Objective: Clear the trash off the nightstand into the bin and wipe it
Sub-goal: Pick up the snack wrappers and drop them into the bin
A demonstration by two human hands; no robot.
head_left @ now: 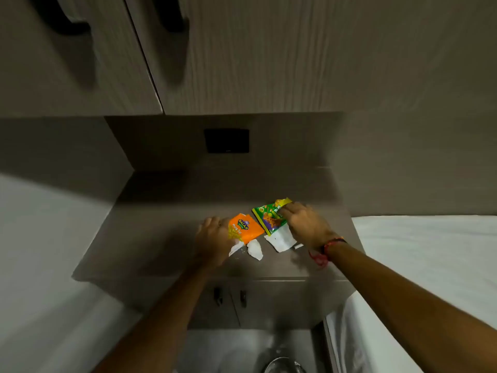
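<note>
On the brown nightstand top (150, 238) lie an orange snack packet (246, 228), a green and purple snack packet (269, 215), a crumpled white tissue (255, 249) and a torn white wrapper (281, 241). My left hand (213, 239) grips the left edge of the orange packet. My right hand (306, 224) pinches the right side of the green packet, its fingers over the yellow torn top. A small white scrap (298, 246) lies beside my right wrist. A round bin rim (282, 366) shows at the bottom edge, on the floor in front of the nightstand.
A black wall plate (226, 140) sits on the back panel above the nightstand. Wardrobe doors with dark handles (172, 20) hang overhead. A bed with a white sheet (430, 251) borders the right side. Two small cabinet handles (230, 296) are on the nightstand front.
</note>
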